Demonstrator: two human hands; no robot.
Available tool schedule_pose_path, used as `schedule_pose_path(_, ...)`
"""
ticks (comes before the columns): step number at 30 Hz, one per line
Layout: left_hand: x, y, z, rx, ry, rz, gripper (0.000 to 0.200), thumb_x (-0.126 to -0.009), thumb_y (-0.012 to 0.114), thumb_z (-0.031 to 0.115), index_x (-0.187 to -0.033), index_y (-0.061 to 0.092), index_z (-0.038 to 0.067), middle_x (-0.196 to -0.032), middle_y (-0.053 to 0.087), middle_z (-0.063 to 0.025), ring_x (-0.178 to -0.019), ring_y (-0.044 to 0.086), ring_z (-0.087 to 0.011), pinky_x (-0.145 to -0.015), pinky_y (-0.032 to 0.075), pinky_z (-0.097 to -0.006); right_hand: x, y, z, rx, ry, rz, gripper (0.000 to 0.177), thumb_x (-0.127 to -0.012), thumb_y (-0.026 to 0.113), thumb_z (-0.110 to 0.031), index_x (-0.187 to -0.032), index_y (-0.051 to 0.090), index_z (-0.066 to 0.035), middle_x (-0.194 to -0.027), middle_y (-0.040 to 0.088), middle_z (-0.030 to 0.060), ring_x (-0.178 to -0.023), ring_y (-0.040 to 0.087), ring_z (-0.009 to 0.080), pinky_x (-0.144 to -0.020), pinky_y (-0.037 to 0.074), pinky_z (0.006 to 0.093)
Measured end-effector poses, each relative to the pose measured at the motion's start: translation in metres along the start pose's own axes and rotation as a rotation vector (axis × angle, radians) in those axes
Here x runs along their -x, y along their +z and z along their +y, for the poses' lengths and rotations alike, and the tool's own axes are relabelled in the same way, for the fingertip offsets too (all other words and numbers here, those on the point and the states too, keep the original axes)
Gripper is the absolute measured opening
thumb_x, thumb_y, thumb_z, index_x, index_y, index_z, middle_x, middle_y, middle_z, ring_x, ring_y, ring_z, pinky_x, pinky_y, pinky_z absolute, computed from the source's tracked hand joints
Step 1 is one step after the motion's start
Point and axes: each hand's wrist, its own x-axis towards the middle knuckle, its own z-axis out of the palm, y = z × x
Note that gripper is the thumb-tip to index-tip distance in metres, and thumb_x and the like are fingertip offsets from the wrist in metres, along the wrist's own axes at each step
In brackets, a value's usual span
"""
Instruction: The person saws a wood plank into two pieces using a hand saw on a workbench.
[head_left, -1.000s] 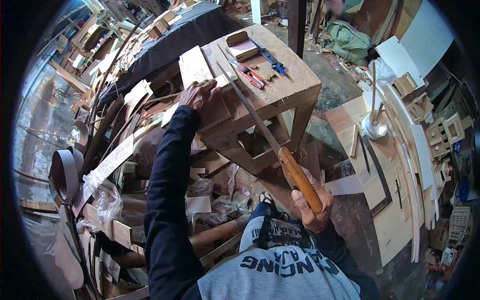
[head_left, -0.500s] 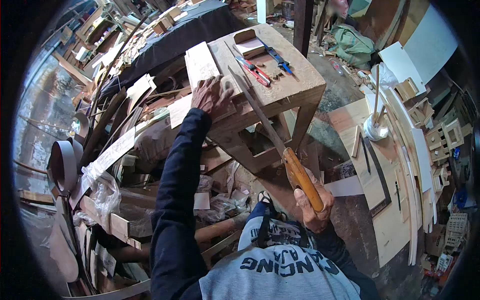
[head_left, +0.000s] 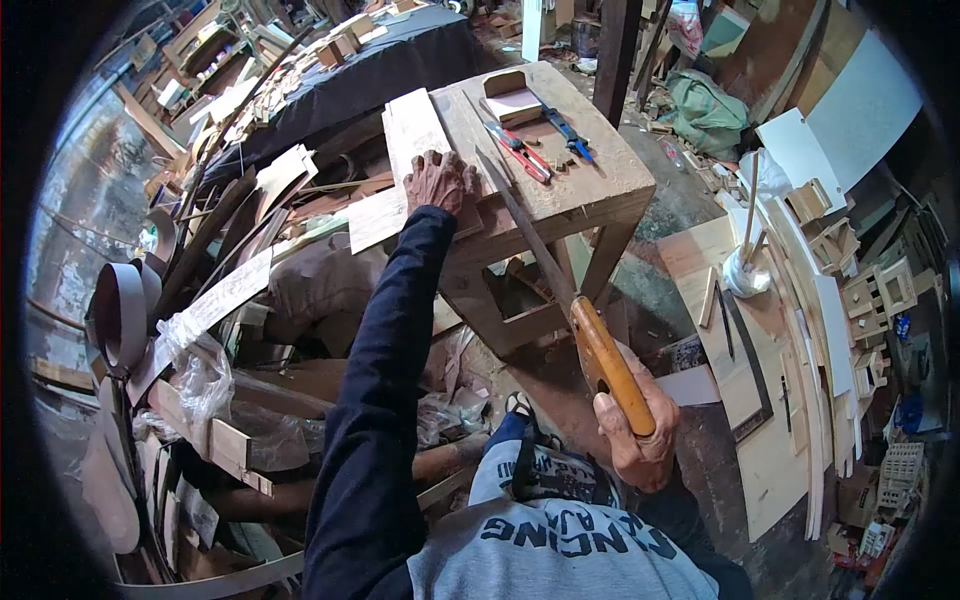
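My right hand [head_left: 640, 430] is wrapped round the orange wooden handle of a handsaw [head_left: 608, 368]. The saw's narrow blade points up and away, its tip over the left part of the wooden workbench [head_left: 610, 180]. My left hand [head_left: 438, 184] lies flat with fingers spread on thin pale boards [head_left: 415, 125] at the bench's left edge, just left of the blade. Red-handled pliers or cutters [head_left: 522, 155], a blue and black tool [head_left: 568, 135], a small wooden tray-like piece [head_left: 512, 103] and small wood bits lie on the bench top.
Scrap wood and plastic wrap [head_left: 200, 370] fill the left side. Behind is a dark-covered table [head_left: 370, 75] with wood pieces. To the right, a plywood sheet [head_left: 770, 450] carries a white pot [head_left: 745, 272] with sticks. A green sack [head_left: 705, 110] sits at the back right.
The saw and my right hand have moved slightly down and right in view. My left hand appears a little further right, still on the boards, as the whole view has shifted.
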Motion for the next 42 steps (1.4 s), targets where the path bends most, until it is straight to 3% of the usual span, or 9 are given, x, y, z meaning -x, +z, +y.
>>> schedule_pose_path(3,0.000,-0.002,0.000,-0.017,0.002,-0.018,0.040,-0.092,0.053,0.047,-0.111,0.063,0.013,-0.117,0.055,-0.0134,-0.116,0.048,-0.0339,-0.089,0.043,-0.0520,0.001,-0.001,-0.009,0.012,0.074,-0.032,0.052,-0.085,0.059,-0.020,-0.129,0.054,0.006,-0.110,0.065,0.0209,-0.091,0.066,0.0242,-0.085,0.052,0.0355)
schedule_pose_path(6,-0.001,-0.003,0.001,-0.029,-0.009,-0.034,0.041,-0.092,0.053,0.048,-0.112,0.062,0.013,-0.119,0.054,-0.0141,-0.117,0.047,-0.0336,-0.090,0.042,-0.0527,0.002,0.001,-0.006,-0.003,-0.005,0.000,0.053,-0.085,0.059,-0.021,-0.130,0.054,0.006,-0.117,0.063,0.0235,-0.108,0.062,0.0293,-0.095,0.047,0.0380)
schedule_pose_path(9,-0.001,-0.001,0.001,-0.036,-0.023,-0.056,0.042,-0.091,0.053,0.048,-0.113,0.062,0.014,-0.120,0.053,-0.0147,-0.118,0.046,-0.0334,-0.091,0.041,-0.0535,0.003,-0.001,-0.004,0.061,-0.073,-0.044,0.050,-0.091,0.059,-0.018,-0.133,0.050,0.007,-0.118,0.062,0.0264,-0.109,0.064,0.0352,-0.095,0.049,0.0373)
schedule_pose_path(16,-0.006,-0.001,0.004,-0.056,-0.073,-0.139,0.047,-0.091,0.052,0.047,-0.118,0.059,0.009,-0.124,0.052,-0.0151,-0.123,0.042,-0.0338,-0.094,0.038,-0.0582,0.005,0.005,-0.007,0.029,-0.029,0.023,0.050,-0.088,0.058,-0.021,-0.129,0.054,0.007,-0.119,0.063,0.0243,-0.108,0.064,0.0329,-0.095,0.048,0.0378)
schedule_pose_path(23,-0.021,0.002,-0.009,-0.011,-0.050,-0.141,0.050,-0.091,0.053,0.047,-0.111,0.057,0.001,-0.113,0.059,-0.0164,-0.115,0.051,-0.0360,-0.089,0.041,-0.0611,0.005,0.003,0.006,0.078,-0.097,0.001,0.046,-0.092,0.059,-0.020,-0.131,0.053,0.004,-0.118,0.064,0.0229,-0.107,0.065,0.0329,-0.092,0.050,0.0365)
schedule_pose_path(32,-0.030,0.008,-0.012,-0.031,-0.026,-0.158,0.042,-0.096,0.042,0.045,-0.118,0.059,0.013,-0.121,0.061,-0.0120,-0.122,0.051,-0.0287,-0.097,0.039,-0.0531,0.009,0.008,0.027,0.120,-0.127,0.052,0.043,-0.091,0.060,-0.022,-0.127,0.057,0.001,-0.115,0.066,0.0198,-0.098,0.069,0.0326,-0.084,0.053,0.0363)
schedule_pose_path(38,-0.035,0.013,-0.014,0.023,-0.118,-0.247,0.043,-0.097,0.038,0.045,-0.118,0.059,0.014,-0.127,0.060,-0.0122,-0.124,0.052,-0.0291,-0.100,0.036,-0.0566,0.004,0.011,0.031,0.083,-0.103,0.051,0.043,-0.091,0.061,-0.022,-0.127,0.058,0.001,-0.115,0.066,0.0201,-0.098,0.069,0.0332,-0.085,0.053,0.0363)
schedule_pose_path(42,-0.033,0.004,-0.009,0.044,-0.122,-0.247,0.044,-0.098,0.038,0.046,-0.114,0.061,0.013,-0.119,0.064,-0.0147,-0.115,0.058,-0.0331,-0.098,0.036,-0.0580,0.002,0.014,0.031,0.089,-0.142,0.074,0.043,-0.090,0.062,-0.022,-0.126,0.058,0.001,-0.115,0.066,0.0206,-0.099,0.069,0.0335,-0.085,0.053,0.0366)
